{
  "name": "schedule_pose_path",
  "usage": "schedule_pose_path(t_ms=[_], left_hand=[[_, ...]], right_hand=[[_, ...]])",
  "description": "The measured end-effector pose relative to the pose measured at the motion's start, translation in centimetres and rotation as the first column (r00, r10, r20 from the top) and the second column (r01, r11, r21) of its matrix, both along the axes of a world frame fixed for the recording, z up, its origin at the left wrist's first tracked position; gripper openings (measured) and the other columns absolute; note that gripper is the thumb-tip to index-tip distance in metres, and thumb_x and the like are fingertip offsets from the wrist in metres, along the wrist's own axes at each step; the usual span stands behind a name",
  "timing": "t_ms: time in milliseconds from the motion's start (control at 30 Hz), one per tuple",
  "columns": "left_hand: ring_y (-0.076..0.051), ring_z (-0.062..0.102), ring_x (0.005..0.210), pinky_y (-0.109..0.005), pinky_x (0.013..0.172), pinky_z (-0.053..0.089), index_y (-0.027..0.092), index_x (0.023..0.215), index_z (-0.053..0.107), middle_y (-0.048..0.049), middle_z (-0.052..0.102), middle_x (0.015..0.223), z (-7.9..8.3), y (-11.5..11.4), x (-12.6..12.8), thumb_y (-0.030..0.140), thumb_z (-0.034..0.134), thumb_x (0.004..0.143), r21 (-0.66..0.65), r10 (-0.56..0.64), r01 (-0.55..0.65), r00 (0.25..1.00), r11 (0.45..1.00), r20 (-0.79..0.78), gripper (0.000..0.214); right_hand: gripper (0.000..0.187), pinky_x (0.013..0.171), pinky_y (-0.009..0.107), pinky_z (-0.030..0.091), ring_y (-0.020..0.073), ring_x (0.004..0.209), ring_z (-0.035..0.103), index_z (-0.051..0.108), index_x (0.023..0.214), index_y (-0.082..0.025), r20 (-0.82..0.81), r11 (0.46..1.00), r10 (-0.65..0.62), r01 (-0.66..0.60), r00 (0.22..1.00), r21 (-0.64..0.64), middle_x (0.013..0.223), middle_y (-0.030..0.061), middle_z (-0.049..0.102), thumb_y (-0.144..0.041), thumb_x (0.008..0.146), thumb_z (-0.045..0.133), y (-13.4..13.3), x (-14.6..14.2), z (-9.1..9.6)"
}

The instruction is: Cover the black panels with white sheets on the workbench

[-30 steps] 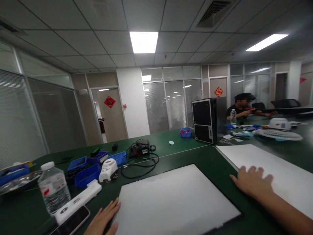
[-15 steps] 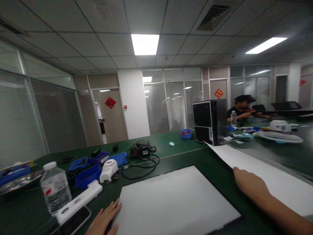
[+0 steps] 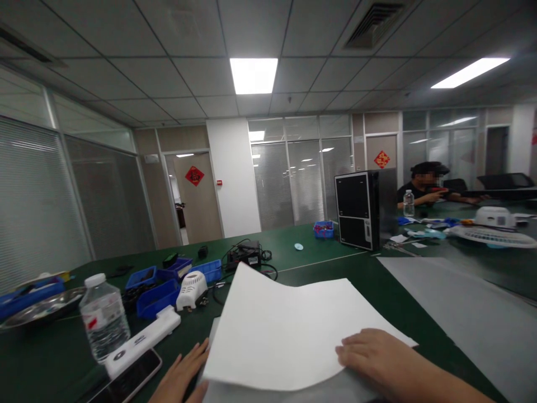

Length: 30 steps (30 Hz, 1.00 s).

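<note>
A white sheet of paper [image 3: 285,330] is lifted and bowed above the green table, its far left corner raised. My right hand [image 3: 373,358] grips its near right edge, with the fingers on top and the thumb hidden. Beneath it, a greyish-white flat sheet [image 3: 310,389] shows along the near side. At that lower sheet's left edge rests my left hand [image 3: 184,369], its fingers apart and holding nothing. To the right lies a large grey-white sheet [image 3: 457,313] on the table.
Left of my hands are a phone [image 3: 134,378], a long white device [image 3: 142,338] and a water bottle [image 3: 104,319]. Behind stand blue bins [image 3: 157,299], a white adapter [image 3: 192,290] and a black power supply [image 3: 244,254]. A computer tower [image 3: 356,210] stands farther back; a person [image 3: 423,184] sits beyond.
My right hand has brought a white sheet leftward from the right side over the sheet in front of me, leaving a greyer sheet there. My left hand has stayed at the left edge.
</note>
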<state>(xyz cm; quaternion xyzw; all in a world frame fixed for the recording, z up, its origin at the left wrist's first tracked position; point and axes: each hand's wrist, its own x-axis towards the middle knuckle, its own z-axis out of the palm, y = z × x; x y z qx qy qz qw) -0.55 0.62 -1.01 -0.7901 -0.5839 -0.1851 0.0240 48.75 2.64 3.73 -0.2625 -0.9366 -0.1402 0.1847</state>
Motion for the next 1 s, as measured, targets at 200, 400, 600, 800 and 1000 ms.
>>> schedule_pose_path(t_ms=[200, 400, 600, 800, 1000], left_hand=[[-0.028, 0.047, 0.136, -0.053, 0.114, 0.033, 0.036, 0.144, 0.047, 0.0012, 0.045, 0.151, 0.2, -0.3, 0.2, 0.032, 0.048, 0.096, 0.004, -0.001, 0.001, 1.0, 1.0, 0.031, 0.048], [-0.025, 0.044, 0.138, -0.051, 0.115, 0.033, 0.038, 0.148, 0.037, 0.0049, 0.044, 0.151, -0.4, -0.3, -0.3, 0.031, 0.038, 0.1, 0.011, -0.007, 0.006, 0.999, 1.0, 0.054, 0.048], [-0.026, 0.047, 0.136, -0.05, 0.115, 0.034, 0.036, 0.147, 0.04, 0.0048, 0.046, 0.15, 0.1, -0.4, 0.2, 0.033, 0.041, 0.1, 0.02, 0.013, -0.014, 0.999, 1.0, 0.053, 0.048], [-0.028, 0.045, 0.137, -0.053, 0.114, 0.034, 0.033, 0.145, 0.047, 0.002, 0.047, 0.15, 0.1, -0.4, 0.4, 0.037, 0.046, 0.097, 0.018, 0.023, -0.023, 1.0, 1.0, 0.013, 0.047], [-0.027, 0.044, 0.138, -0.052, 0.114, 0.031, 0.033, 0.144, 0.048, 0.0011, 0.045, 0.151, -0.1, -0.1, 0.4, 0.037, 0.046, 0.097, 0.016, 0.022, -0.022, 1.0, 1.0, -0.003, 0.046]], right_hand=[[0.04, 0.09, 0.036, 0.05, 0.0219, 0.104, 0.067, 0.062, 0.126, -0.019, 0.033, 0.974, 0.133, -0.124, 0.991, -0.191, 0.118, 0.009, 0.07, -0.019, 0.089, 0.045, -1.3, -0.7, 2.3], [0.039, 0.093, 0.036, 0.049, 0.0209, 0.102, 0.066, 0.064, 0.123, -0.019, -0.053, 0.956, 0.194, -0.201, 0.98, -0.213, 0.11, 0.0104, 0.072, -0.022, 0.092, 0.041, -1.4, -0.4, 2.3], [0.035, 0.092, 0.036, 0.049, 0.0207, 0.101, 0.066, 0.067, 0.117, -0.02, -0.055, 0.946, 0.227, -0.234, 0.972, -0.225, 0.106, 0.0095, 0.072, -0.024, 0.094, 0.04, -1.8, -1.3, 2.7], [0.034, 0.097, 0.038, 0.048, 0.021, 0.108, 0.064, 0.065, 0.121, -0.023, -0.064, 0.941, 0.208, -0.217, 0.976, -0.26, 0.118, 0.0079, 0.069, -0.035, 0.094, 0.049, -1.4, -0.6, 2.1], [0.049, 0.113, 0.051, 0.033, 0.0288, 0.135, 0.045, 0.056, 0.138, -0.022, -0.164, 0.828, -0.559, 0.557, 0.813, -0.065, 0.142, 0.011, 0.054, -0.043, 0.096, 0.041, 5.3, 6.3, -1.4]])
